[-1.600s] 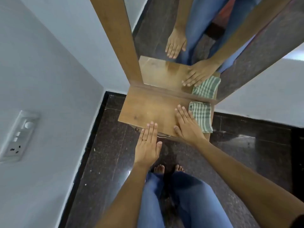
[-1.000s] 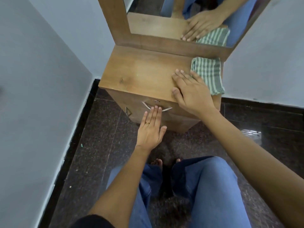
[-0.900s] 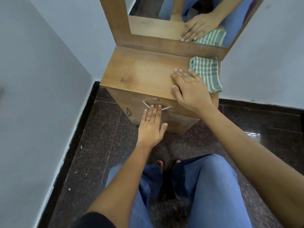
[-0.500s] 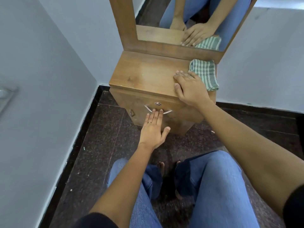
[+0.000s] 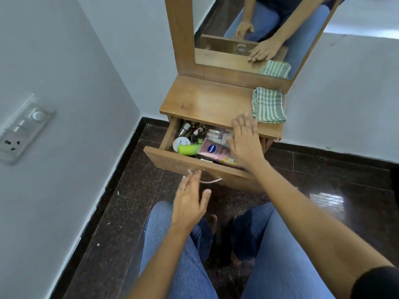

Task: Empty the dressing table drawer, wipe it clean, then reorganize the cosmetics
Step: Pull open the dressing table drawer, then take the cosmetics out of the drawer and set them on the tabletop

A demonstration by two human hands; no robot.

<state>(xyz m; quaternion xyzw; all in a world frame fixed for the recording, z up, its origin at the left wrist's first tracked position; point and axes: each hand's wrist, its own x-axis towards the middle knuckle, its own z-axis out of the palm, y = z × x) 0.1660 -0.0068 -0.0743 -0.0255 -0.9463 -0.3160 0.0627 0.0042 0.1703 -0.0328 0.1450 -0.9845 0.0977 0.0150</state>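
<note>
The dressing table drawer (image 5: pixel 172 162) stands pulled out below the wooden tabletop (image 5: pixel 205 102). Inside lie a lime green tube (image 5: pixel 187 149), a pink packet with a blue logo (image 5: pixel 212 151), a white round jar (image 5: pixel 180 141), a clear pouch (image 5: pixel 216 133) and several small bottles. My left hand (image 5: pixel 190 201) is blurred, fingers straight, its tips at the metal handle (image 5: pixel 210 181). My right hand (image 5: pixel 246 143) hovers with spread fingers over the drawer's right part, hiding what lies below it. A folded green striped cloth (image 5: pixel 268 105) rests on the tabletop's right rear.
A wood-framed mirror (image 5: pixel 237 29) rises behind the tabletop and reflects my hands. Grey walls close in on the left and right; a switchboard (image 5: pixel 21 128) sits on the left wall. My knees in blue jeans are over the dark granite floor (image 5: pixel 129 201).
The drawer, shut before, now stands pulled out with cosmetics showing. My right hand has left the tabletop and come over the open drawer. My left hand moved back with the handle.
</note>
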